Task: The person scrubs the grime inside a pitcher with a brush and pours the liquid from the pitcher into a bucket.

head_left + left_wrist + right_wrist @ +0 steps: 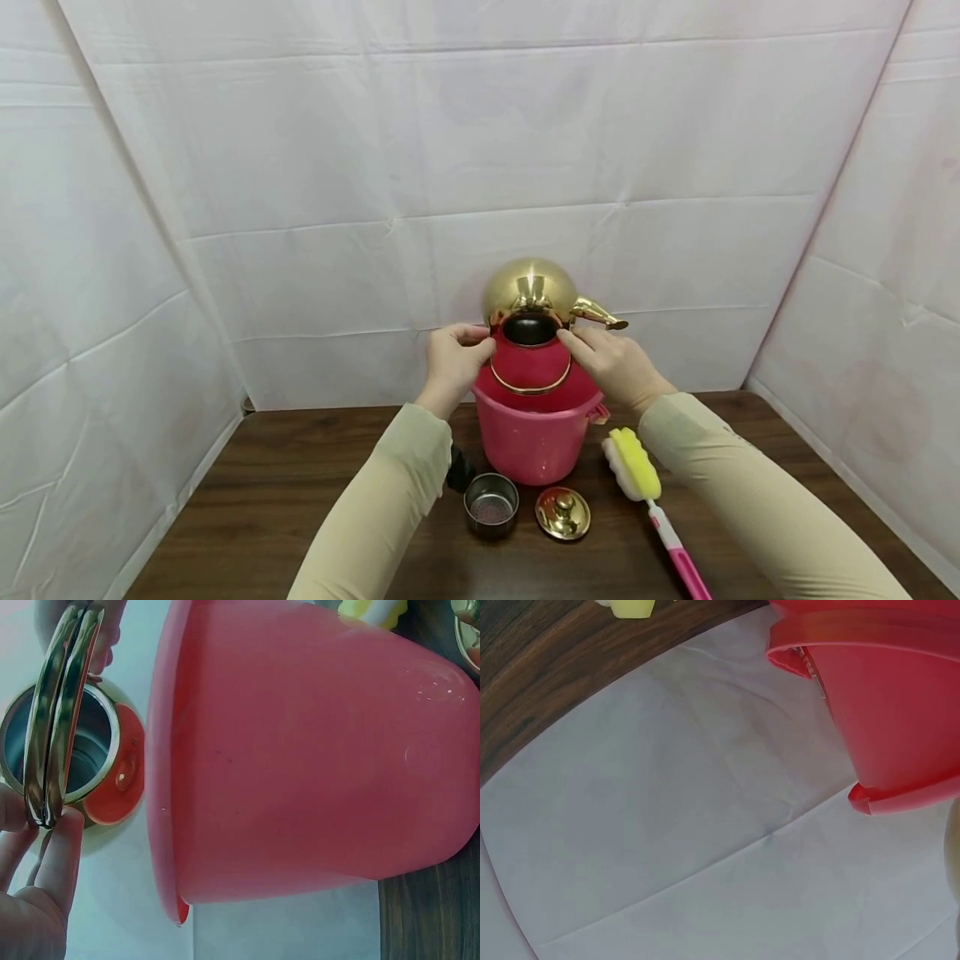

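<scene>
A gold-and-red teapot (528, 287) is tilted above the pink bucket (534, 446), its dark round mouth toward me and its spout out to the right. Its thin gold handle (530, 390) hangs in a loop in front of the red part. My left hand (456, 362) pinches one end of the handle between thumb and fingers. At the other end my right hand (611, 362) grips with curled fingers and thumb. In the left wrist view the handle (64, 712) crosses the teapot's metal rim (112, 742), with the fingertips of the left hand (37, 892) against its lower end.
A small metal strainer cup (491, 505) and a gold lid (562, 513) lie on the wooden table (300, 500) in front of the bucket. To the right is a yellow-and-white sponge brush (633, 467) with a pink handle. White sheeting (450, 150) hangs behind and at both sides.
</scene>
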A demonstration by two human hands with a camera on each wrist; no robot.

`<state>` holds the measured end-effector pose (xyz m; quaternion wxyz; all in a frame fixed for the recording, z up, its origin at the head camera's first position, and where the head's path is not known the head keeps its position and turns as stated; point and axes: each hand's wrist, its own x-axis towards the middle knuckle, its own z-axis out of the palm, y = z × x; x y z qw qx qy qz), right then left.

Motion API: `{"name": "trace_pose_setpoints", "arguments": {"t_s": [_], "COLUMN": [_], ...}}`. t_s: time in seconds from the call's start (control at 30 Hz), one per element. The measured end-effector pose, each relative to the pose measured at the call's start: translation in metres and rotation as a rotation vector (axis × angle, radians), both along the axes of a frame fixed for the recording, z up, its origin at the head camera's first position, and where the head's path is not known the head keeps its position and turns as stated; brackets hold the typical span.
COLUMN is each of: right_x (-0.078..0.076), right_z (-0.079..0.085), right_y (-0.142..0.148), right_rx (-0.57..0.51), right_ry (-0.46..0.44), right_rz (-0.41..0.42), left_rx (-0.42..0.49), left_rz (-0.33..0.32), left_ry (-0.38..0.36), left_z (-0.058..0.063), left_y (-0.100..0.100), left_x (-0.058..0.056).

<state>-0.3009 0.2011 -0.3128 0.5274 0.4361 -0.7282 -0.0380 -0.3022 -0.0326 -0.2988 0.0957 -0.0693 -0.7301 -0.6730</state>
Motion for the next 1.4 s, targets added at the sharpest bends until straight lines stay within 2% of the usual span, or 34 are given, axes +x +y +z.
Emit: {"name": "trace_pose_setpoints", "arguments": {"t_s": [0.2,0.43,0.93,1.13,1.4], "right_x": [0.0037,0.0021,-0.0006,-0.0018,-0.0001], "right_z": [-0.0040,-0.0062,-0.0059,-0.0045,-0.0082], "right_y": [0.0010,0.0036,0.0043,0.0049,0.0056], "right_rx": [-0.021,-0.035,-0.067,-0.057,-0.062], "right_ry": [-0.108,-0.140,-0.107,-0.096,-0.095], "right_rz": [-0.003,-0.011,0.008,0.009,0.014], "left_rx": [-0.033,-0.029,-0.081,-0.073,-0.069], "left_rz": [-0.003,-0.001,0.000,0.002,0.006], "left_ry": [0.016,0.045,0.121,0.155,0.163], "left_z": [-0.0047,-0.0066,-0.0072,-0.0078,-0.0104], "left_y": [-0.0002,0.0016,0.0032,0.0027,0.0015], "left_x": [-0.0001,0.0001,0.0030,0.0027,0.0065]}}
